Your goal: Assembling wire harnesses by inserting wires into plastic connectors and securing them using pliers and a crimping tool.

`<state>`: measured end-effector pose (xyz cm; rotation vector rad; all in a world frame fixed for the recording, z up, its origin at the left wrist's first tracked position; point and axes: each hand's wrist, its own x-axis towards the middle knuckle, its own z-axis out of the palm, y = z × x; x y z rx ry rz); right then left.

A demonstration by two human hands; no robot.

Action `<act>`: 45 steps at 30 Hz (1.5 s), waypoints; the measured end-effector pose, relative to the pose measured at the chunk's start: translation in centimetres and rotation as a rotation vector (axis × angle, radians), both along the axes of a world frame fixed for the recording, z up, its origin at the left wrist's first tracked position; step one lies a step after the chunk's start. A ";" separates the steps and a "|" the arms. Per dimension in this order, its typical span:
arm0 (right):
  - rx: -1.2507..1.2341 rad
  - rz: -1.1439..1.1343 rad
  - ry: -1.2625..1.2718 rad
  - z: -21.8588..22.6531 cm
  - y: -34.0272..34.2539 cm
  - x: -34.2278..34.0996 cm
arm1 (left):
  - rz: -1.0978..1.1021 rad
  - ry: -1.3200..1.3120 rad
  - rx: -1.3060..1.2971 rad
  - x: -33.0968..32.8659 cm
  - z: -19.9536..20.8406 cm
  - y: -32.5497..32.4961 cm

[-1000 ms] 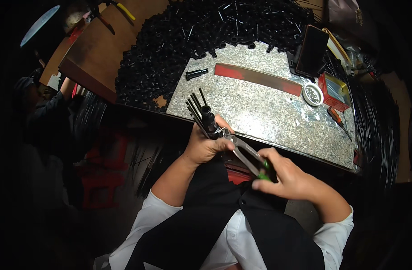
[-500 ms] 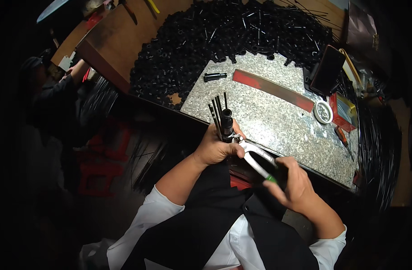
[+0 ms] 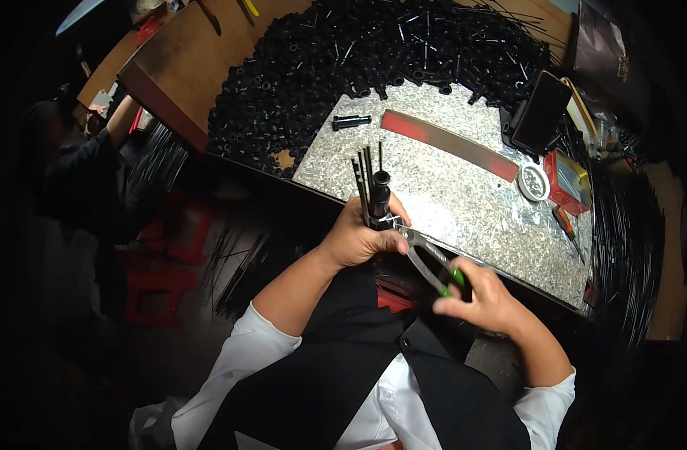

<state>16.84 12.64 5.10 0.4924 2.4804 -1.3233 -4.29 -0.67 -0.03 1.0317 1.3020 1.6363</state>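
Right hand [image 3: 480,296]: grips steel pliers with green handle sleeves [image 3: 424,268], handles spread apart.
Left hand [image 3: 361,236]: wrapped around a glossy black ribbed tube [image 3: 380,196] and several thin black rods [image 3: 361,187].
Tube: stands nearly upright from left hand, open end up, pale wire low on it beside the plier jaws.
Table edge [image 3: 538,290]: dark, slants nearer toward the right, just beyond right hand.
Open room: bare speckled grey stone tabletop [image 3: 471,214], up to a long flat red-brown strip [image 3: 452,146].
Far border: heaped small black tubular parts [image 3: 283,105].
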 end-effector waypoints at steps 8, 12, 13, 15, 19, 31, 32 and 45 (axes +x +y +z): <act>-0.781 -0.097 -0.261 -0.1 1.5 1.1 | 0.018 0.092 0.182 0.0 -0.2 1.6; -0.216 0.079 0.027 1.3 2.5 0.7 | -0.031 0.049 0.010 -0.1 -0.5 1.0; -0.017 0.070 0.147 0.8 2.4 0.8 | -0.002 0.075 0.032 0.1 -0.4 1.2; 0.184 0.058 0.265 0.6 2.1 0.6 | 0.040 0.121 0.096 0.3 -0.3 1.6; 0.211 -0.055 0.083 0.1 1.1 -0.5 | 0.075 0.089 0.061 0.6 -0.4 1.3; 0.796 -0.031 0.377 0.1 1.8 1.1 | -0.068 -0.098 -0.014 -0.2 0.8 1.0; 0.797 -0.034 0.373 0.5 1.8 1.1 | -0.073 -0.101 -0.014 -0.3 0.2 1.2; 1.209 0.126 0.330 2.8 1.5 1.4 | -0.134 -0.021 -0.061 1.1 -0.1 1.7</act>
